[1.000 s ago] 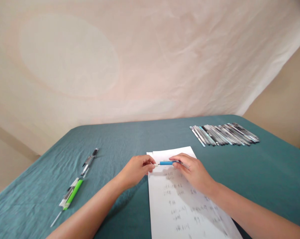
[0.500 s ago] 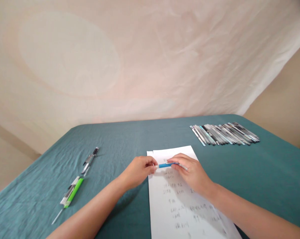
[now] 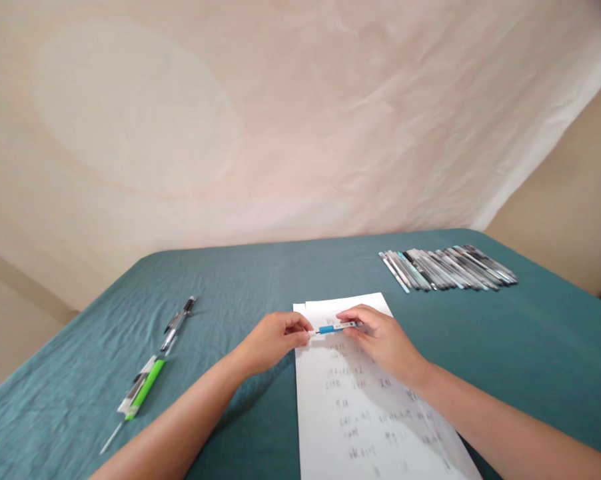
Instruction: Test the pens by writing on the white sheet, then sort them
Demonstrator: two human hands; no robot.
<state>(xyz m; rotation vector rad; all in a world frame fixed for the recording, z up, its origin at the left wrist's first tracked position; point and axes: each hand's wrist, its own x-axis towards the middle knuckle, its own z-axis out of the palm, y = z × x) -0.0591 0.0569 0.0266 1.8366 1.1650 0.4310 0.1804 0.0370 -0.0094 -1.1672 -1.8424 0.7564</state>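
A pen with a blue grip section (image 3: 326, 329) and a white, printed barrel lies level between my two hands, above the paper. My right hand (image 3: 383, 339) pinches the barrel between thumb and fingers. At the other end, the thumb and fingers of my left hand (image 3: 279, 339) are closed on the pen's small white tip. A thin dark bit shows between that tip and the blue part; whether the two are joined I cannot tell. Under both hands, white sheets of paper (image 3: 325, 413) with blurred handwriting lie on the table.
A green cloth (image 3: 250, 280) covers the table. To the left lie a bright green pen tube (image 3: 145, 390), a thin white rod (image 3: 111, 437) and black-and-clear pen parts (image 3: 178, 325). A row of several pens or refills (image 3: 445, 269) is at the back right, before a pale hanging sheet (image 3: 300, 120).
The pen has turned in my right hand: printed white barrel now shows, and less blue is visible. A dark bit now appears beside the white tip. My hands have stayed nearly in place.
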